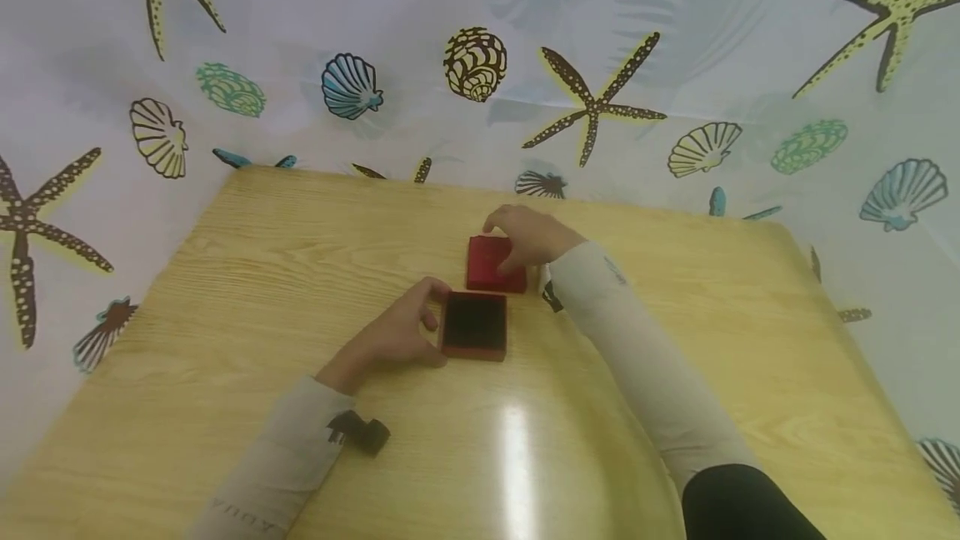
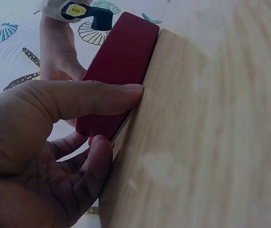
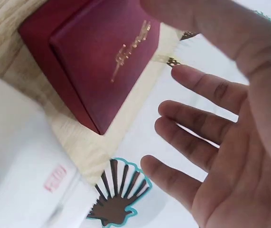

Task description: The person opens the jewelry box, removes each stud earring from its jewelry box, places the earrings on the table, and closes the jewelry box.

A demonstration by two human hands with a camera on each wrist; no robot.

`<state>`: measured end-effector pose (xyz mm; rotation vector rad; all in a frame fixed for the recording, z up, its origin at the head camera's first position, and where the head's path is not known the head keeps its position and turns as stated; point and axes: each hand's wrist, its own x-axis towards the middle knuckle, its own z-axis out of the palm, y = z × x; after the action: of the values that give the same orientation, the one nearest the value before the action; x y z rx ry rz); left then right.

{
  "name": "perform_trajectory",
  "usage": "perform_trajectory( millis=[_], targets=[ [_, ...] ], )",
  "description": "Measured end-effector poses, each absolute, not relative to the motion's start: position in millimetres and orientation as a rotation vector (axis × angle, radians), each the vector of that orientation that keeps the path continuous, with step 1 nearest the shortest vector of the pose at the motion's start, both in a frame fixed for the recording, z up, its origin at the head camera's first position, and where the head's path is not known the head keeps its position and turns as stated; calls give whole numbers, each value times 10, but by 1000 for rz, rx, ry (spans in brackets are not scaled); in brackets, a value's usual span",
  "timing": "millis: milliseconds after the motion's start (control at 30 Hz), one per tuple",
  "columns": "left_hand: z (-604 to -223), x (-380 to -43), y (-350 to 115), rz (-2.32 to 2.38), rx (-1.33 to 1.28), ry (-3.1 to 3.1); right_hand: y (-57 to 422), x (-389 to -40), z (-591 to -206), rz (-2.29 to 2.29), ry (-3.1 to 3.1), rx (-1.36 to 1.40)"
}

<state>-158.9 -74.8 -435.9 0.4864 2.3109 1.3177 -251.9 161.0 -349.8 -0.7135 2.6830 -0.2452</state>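
Observation:
A small square red box with a black inside sits on the wooden table. My left hand holds it by its left side, thumb at the near corner and fingers at the far one. In the left wrist view, the thumb lies across the red wall of the box. Just behind it lies a red lid, its top marked with gold script in the right wrist view. Over this lid hovers my right hand, fingers spread and thumb overlapping the red top; the four fingers are apart from the lid.
The wooden table reaches to a white cloth printed with shells and starfish behind and at both sides. A dark wrist device sticks out beside the left sleeve. A white surface with red print shows in the right wrist view.

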Motion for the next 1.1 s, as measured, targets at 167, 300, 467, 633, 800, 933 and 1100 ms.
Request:
perform_trajectory(
  millis=[167,300,467,633,800,933,1100],
  targets=[
    [-4369,-1572,-720,1316,496,2306,1573,-2546,-3623,-245,2660,-690],
    [-4361,-1569,-713,1314,498,2300,1542,-2533,-3653,-231,2632,-676],
    [-4354,-1566,-722,1310,505,2304,1510,-2513,-3662,-209,2609,-661],
    [-4340,-1564,-729,1314,502,2322,1508,-2510,-3678,-157,2664,-720],
    [-4334,-1558,-725,1310,495,2308,1567,-2476,-3626,-184,2702,-749],
    [-4318,-1555,-727,1304,486,2310,1587,-2422,-3526,-219,2718,-770],
    [-4318,-1567,-729,1295,486,2322,1571,-2313,-3409,-201,2741,-796]
  ],
)
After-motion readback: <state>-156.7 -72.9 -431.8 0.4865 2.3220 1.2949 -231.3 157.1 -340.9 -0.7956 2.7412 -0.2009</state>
